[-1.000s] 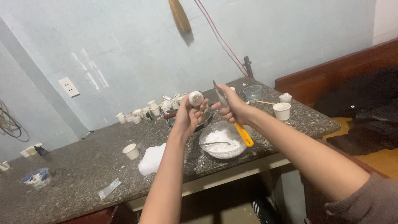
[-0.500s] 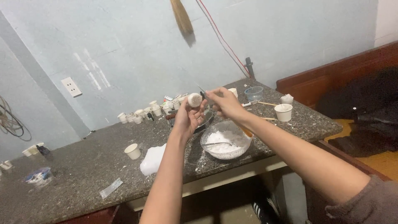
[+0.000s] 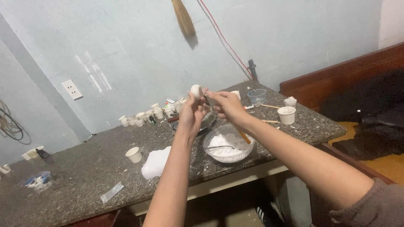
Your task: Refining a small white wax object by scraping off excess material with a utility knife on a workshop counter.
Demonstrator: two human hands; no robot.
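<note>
My left hand [image 3: 192, 112] is raised over the stone countertop [image 3: 88, 168] and pinches a small white ball [image 3: 196, 90] at its fingertips. My right hand [image 3: 226, 106] grips a knife with an orange handle [image 3: 243, 136]; its blade points toward the ball and is mostly hidden behind the fingers. Below both hands stands a clear glass bowl [image 3: 228, 144] of white powder with a metal utensil lying in it.
A row of small white cups [image 3: 145, 115] lines the wall. A single cup [image 3: 134, 154], a white lump [image 3: 156, 162], a cup [image 3: 287, 114] at the right, a clear container [image 3: 256, 96] and a dark pan [image 3: 206, 122] share the countertop. A wooden bench [image 3: 336, 80] stands at right.
My right hand has brought the knife in from a raised, angled position until it meets the ball in my left hand. The view has shifted slightly.
</note>
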